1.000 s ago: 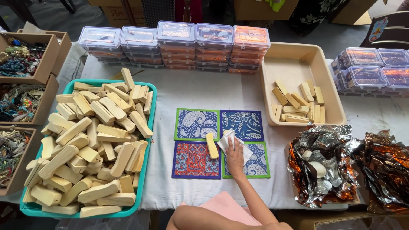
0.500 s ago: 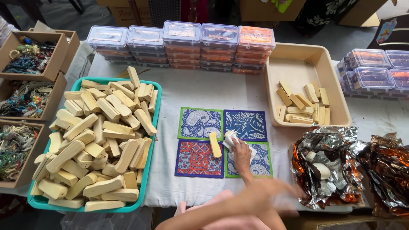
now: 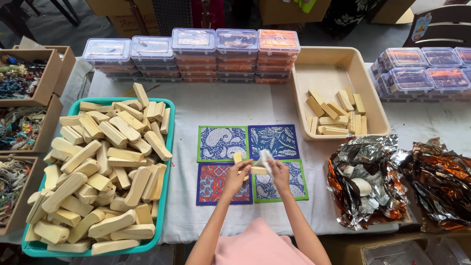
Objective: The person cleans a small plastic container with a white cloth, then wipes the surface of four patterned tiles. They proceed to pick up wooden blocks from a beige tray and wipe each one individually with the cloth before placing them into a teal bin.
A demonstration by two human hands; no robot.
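Compared with a second ago, when only the right hand rested on the four patterned mats, both hands now meet above them; the left hand (image 3: 237, 177) has come in from below and its grip is closed on a pale wooden block (image 3: 247, 169), which has risen off the mats and lies crosswise between the two hands; the right hand (image 3: 280, 172) pinches a small white cloth (image 3: 265, 158) against the block's right end.

The four patterned mats (image 3: 248, 163) sit as a square on the white-clothed surface (image 3: 235, 105); everything else is placed from them. To their left, a teal tray (image 3: 167, 162) heaped with wooden blocks stands with its rim just beside the mats' left edge. Behind the mats lies a bare strip of surface, then a row of stacked clear lidded boxes (image 3: 191, 51) along the far edge. To the right and behind, a beige tub (image 3: 301, 105) holds a few more blocks; its near corner comes near the mats. To the right, crumpled foil wrapping (image 3: 365, 181) spreads towards the surface's near edge, with a narrow band of bare cloth between it and the mats. In front of the mats, the cloth runs a short way to the near edge, where both forearms cross it.
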